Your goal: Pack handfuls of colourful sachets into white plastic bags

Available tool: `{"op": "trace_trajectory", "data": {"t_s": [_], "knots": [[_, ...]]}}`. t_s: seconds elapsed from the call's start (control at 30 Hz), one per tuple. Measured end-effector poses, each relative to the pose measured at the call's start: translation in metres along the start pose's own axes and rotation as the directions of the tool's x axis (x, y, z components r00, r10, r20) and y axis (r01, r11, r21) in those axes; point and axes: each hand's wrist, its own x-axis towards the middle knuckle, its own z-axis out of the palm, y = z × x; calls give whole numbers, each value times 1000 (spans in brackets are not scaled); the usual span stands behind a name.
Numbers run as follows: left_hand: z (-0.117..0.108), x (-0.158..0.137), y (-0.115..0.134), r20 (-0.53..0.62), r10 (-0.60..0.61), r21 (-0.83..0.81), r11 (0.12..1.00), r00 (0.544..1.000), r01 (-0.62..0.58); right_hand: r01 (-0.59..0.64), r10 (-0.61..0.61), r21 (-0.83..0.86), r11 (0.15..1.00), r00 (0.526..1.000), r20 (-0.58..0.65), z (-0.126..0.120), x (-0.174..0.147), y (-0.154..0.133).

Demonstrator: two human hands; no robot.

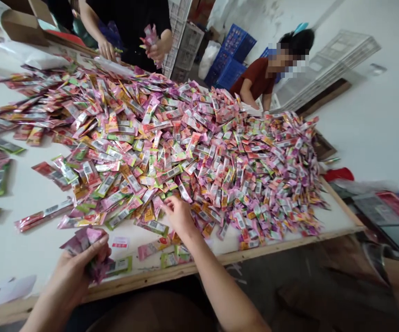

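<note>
A bunch of pink and purple stick sachets [88, 242] is clasped in my left hand [68, 269], low over the near left of the table. My right hand [180, 214] reaches into the near edge of a wide heap of sachets [199, 152]. Its thumb and fingers are closed on the end of a pink sachet [158, 203]. Printed wrappers in pink, purple, yellow and green make up the heap, many showing barcodes. Between my hands lie a small red-and-white label [120, 242], a pink sachet [151, 248] and a green one [120, 266].
The white table [23, 249] has a wooden edge [144, 280]. Across it, one person [130, 32] holds sachets in a hand, and another [255, 83] leans over the far right side. Blue crates [232, 55] and white crates [324, 64] stand behind. White paper [11, 290] lies near left.
</note>
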Motion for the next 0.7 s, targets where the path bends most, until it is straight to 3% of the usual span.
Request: {"op": "trace_trajectory", "data": {"t_s": [0.1, 0.2, 0.27, 0.33, 0.4, 0.47, 0.53, 0.57, 0.63, 0.7], "knots": [[7, 2, -16, -28, -8, 33, 999, 1000, 9, -32, 33, 37, 999, 999, -14, 14, 2, -4], [5, 1, -19, -100, -16, 89, 996, 995, 25, -52, 55, 291, 955, 998, -2, 4, -12, -6], [0, 1, -17, -121, -51, 98, 993, 991, 63, -172, 146, 563, 809, 985, 91, -15, -26, 2], [-2, 2, -14, -138, -59, 87, 994, 989, 71, -328, 214, 758, 564, 944, 250, -34, -39, 15], [1, 4, -14, -162, -60, 61, 996, 985, 70, -420, 230, 836, 352, 905, 358, -48, -50, 29], [9, 6, -15, -152, -79, 45, 995, 985, 86, -434, 237, 863, 260, 895, 379, -52, -58, 39], [20, 6, -16, -102, -105, 56, 992, 989, 111, -422, 230, 862, 280, 901, 367, -50, -65, 40], [26, 5, -17, -76, -110, 66, 991, 991, 115, -406, 201, 845, 347, 913, 356, -49, -68, 39], [33, 0, -16, -63, -105, 69, 992, 992, 109, -311, 98, 758, 574, 944, 314, -47, -73, 32], [37, -5, -15, -88, -118, 43, 992, 989, 123, -139, 12, 608, 782, 978, 207, -49, -69, 25]]}}
